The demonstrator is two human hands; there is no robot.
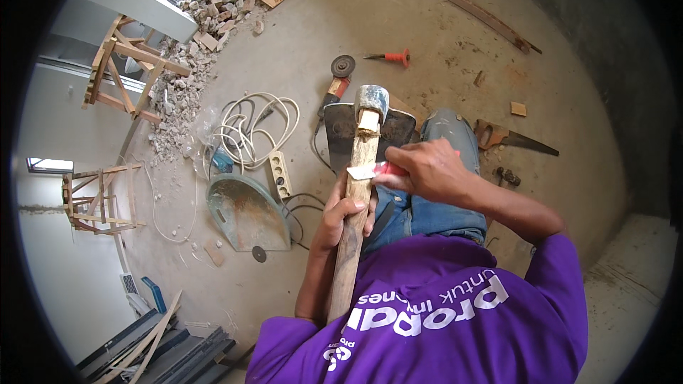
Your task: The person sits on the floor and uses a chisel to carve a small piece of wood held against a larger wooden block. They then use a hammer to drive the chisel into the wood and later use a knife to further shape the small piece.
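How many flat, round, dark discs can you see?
2: one flat, round, dark disc on the red-and-black angle grinder, another by the lower edge of the grey-green scoop. Others may be hidden.

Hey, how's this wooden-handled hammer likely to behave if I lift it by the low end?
The hammer would probably feel top-heavy, since its thick, metal-looking head sits at one end. The long, thick wooden handle should be stiff. Its bare-looking wood suggests the grip likely won't be very slippery.
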